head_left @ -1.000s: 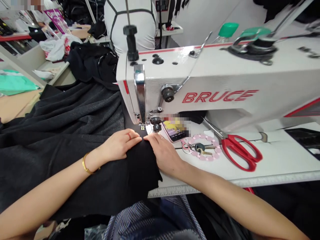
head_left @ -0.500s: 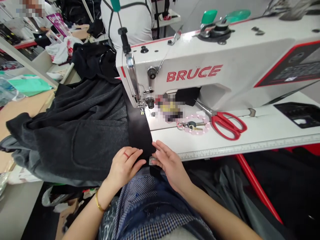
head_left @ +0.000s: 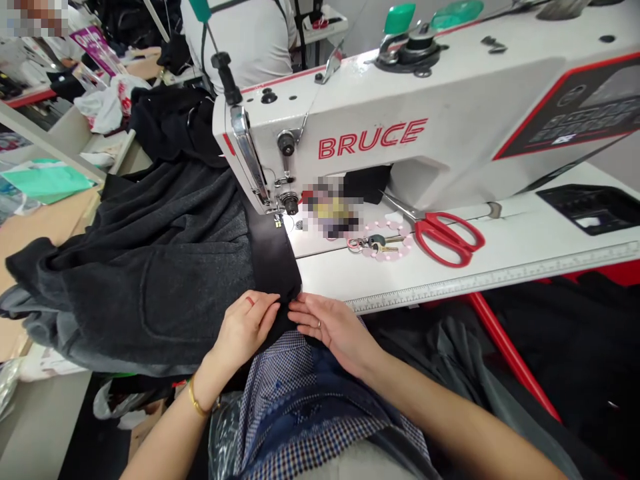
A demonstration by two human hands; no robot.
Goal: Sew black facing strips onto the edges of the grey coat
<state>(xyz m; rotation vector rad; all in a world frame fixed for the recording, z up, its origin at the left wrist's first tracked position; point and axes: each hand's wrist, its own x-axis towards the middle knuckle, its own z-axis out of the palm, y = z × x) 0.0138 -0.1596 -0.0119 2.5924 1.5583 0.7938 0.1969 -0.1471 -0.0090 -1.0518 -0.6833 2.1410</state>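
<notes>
Dark garment (head_left: 200, 280) lies at 9–11 o'clock rel. to L hand (head_left: 249, 320); its black band (head_left: 273, 257) runs twd 12 o'clock, to needle end of sewing mach. (head_left: 450, 120). L hand: thumb + fingers pinch band's near edge. R hand (head_left: 340, 327): fingertips at band corner, thumb up; can't tell if gripping. On table (head_left: 335, 277), rel. to R hand: keys (head_left: 384, 247) at 1 o'clock, red-handled scissors (head_left: 426, 225) at 2 o'clock.
</notes>
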